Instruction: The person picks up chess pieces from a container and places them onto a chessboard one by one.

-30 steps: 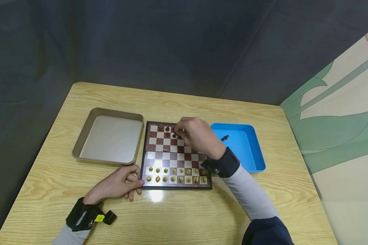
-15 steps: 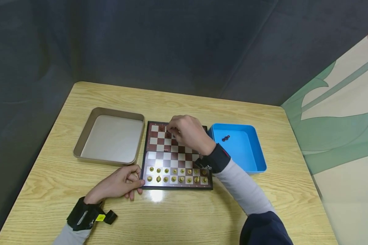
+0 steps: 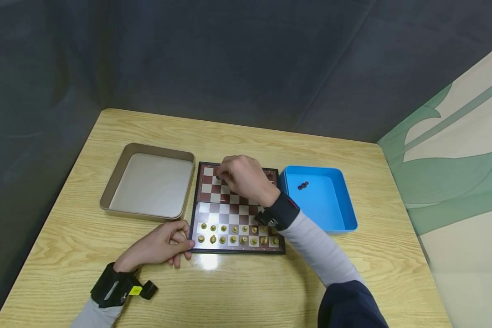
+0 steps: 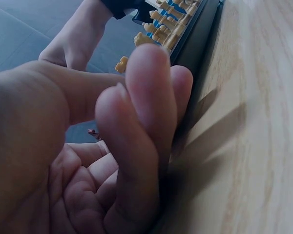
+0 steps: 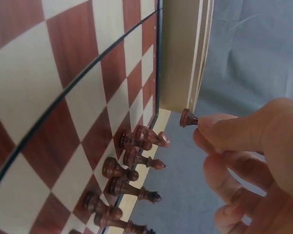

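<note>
In the head view my right hand (image 3: 243, 177) is over the far left part of the chessboard (image 3: 219, 208). Thumb and forefinger pinch a small dark red chess piece (image 5: 188, 118) by its top, which they hide; its base faces the board. Dark red pieces (image 5: 118, 169) stand along the far side, partly covered by the hand in the head view. My left hand (image 3: 164, 243) holds the board's near left corner, thumb on the corner and other fingers curled beside the edge. Two rows of gold pieces (image 3: 233, 239) stand on the near side.
Left of the board is a beige tray (image 3: 147, 187) with a raised brown rim. To the right stands a blue tray (image 3: 330, 196) holding a few dark red pieces (image 3: 303, 185). All rest on a wooden table (image 3: 229, 291), with a dark curtain (image 3: 229, 68) behind.
My right hand has moved left along the far rows of the board, uncovering dark red pieces at the far right. My left hand stays at the corner.
</note>
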Tool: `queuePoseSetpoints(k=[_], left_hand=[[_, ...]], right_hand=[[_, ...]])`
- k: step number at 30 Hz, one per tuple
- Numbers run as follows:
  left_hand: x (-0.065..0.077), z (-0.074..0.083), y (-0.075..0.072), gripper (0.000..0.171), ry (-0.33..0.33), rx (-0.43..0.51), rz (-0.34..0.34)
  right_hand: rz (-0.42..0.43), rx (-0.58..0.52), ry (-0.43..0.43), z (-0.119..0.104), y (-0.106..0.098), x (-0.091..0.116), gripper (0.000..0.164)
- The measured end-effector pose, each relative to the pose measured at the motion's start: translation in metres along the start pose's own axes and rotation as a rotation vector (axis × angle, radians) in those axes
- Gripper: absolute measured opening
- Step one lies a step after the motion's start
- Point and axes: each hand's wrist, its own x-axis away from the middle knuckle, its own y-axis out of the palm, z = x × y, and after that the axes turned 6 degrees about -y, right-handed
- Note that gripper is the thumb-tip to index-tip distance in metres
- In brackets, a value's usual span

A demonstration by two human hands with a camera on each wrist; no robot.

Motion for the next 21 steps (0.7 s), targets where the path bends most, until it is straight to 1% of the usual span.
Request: queuePoseSetpoints(k=[3, 8, 15, 21], left_hand=[[-0.001, 0.000, 0.000, 0.030, -0.002, -0.008, 0.001], [-0.001, 0.001, 0.000, 0.028, -0.008, -0.008, 0.002], [-0.001, 0.001, 0.000, 0.026, 0.006, -0.011, 0.001], [-0.001, 0.001, 0.000, 0.026, -0.001, -0.004, -0.002]], right_hand=[[-0.005, -0.013, -0.001, 0.001, 0.003, -0.001, 0.019], [-0.018, -0.031, 0.008, 0.003, 0.008, -0.002, 0.018], [-0.050, -0.037, 0.029, 0.005, 0.015, -0.002, 0.023], [-0.064, -0.060, 0.046, 0.006, 0.020, -0.002, 0.026]])
